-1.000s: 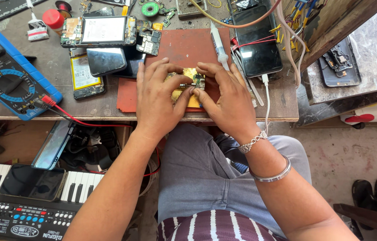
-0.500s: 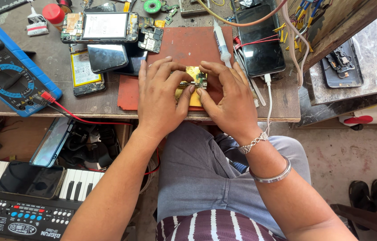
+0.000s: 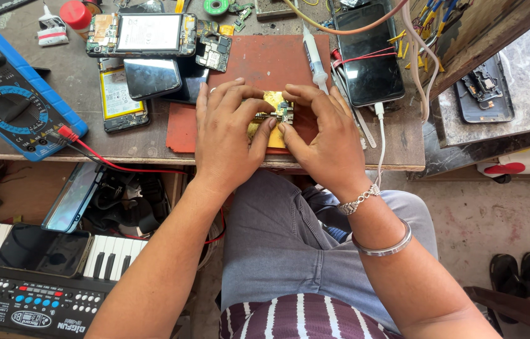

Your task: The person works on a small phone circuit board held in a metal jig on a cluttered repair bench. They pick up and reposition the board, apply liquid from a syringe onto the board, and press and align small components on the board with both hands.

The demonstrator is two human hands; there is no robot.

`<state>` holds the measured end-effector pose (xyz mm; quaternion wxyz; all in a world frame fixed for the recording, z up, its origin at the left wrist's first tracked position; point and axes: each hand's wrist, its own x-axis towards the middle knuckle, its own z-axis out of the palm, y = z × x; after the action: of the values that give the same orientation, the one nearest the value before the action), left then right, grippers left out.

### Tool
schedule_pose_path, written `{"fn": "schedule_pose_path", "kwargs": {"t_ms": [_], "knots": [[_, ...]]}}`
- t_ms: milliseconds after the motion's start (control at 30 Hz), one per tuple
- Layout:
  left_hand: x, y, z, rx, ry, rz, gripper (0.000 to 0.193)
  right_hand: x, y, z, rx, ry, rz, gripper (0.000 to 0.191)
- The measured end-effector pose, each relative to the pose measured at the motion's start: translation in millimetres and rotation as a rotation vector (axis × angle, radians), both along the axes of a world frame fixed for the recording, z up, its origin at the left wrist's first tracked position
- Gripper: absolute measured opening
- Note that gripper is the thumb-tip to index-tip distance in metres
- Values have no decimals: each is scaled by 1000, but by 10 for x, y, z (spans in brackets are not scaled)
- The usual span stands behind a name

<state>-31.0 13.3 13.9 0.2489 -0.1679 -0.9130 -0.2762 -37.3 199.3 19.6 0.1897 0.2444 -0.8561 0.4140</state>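
Gold-coloured and thin, the small plate [image 3: 275, 119] lies on the red-brown mat [image 3: 265, 66] near the front edge of my worktop [image 3: 152, 141], and on it sits a tiny circuit board [image 3: 282, 113]. My left hand [image 3: 227, 141] lies flat over the left part of the plate, fingers spread, with the thumb tip pressed against the plate's near edge. My right hand [image 3: 328, 141] comes in from the other side; its forefinger and thumb are closed on the little board, pinching it against the plate. The two thumbs almost meet below the board. Just beyond my right fingers a white syringe [image 3: 314, 56] lies on the mat, its tip towards my hand. To the right of the mat a black phone [image 3: 368, 53] lies face up with a red wire across it, and a white cable [image 3: 381, 135] runs down beside my right wrist. To the left of the mat lie an opened phone [image 3: 146, 32], a dark phone screen [image 3: 152, 76] and a yellow battery [image 3: 119, 97]. A blue meter [image 3: 8, 94] sits at the far left, its red lead [image 3: 108, 162] trailing along the worktop edge. Below, a keyboard [image 3: 39, 282] rests beside my knee.
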Motion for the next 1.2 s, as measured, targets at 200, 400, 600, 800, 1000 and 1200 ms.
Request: {"fn": "schedule_pose_path", "kwargs": {"t_ms": [200, 400, 600, 800, 1000, 1200], "knots": [[4, 1, -4, -16, -8, 6, 12, 13, 12, 11, -12, 21, 12, 45], [-2, 1, 13, -11, 13, 2, 23, 4, 11, 24, 0, 9, 9, 44], [12, -24, 46, -25, 36, -53, 47, 6, 10, 28, -16, 10, 22, 45], [12, -34, 3, -12, 92, -116, 29, 24, 6, -17, -39, -36, 19, 48], [-6, -28, -21, 13, 90, -109, 15, 20, 43, -43, -73, -6, 69, 49], [-5, -23, -20, 13, 81, -104, 10, 38, 53, -33, -105, 31, 52, 43]]}}
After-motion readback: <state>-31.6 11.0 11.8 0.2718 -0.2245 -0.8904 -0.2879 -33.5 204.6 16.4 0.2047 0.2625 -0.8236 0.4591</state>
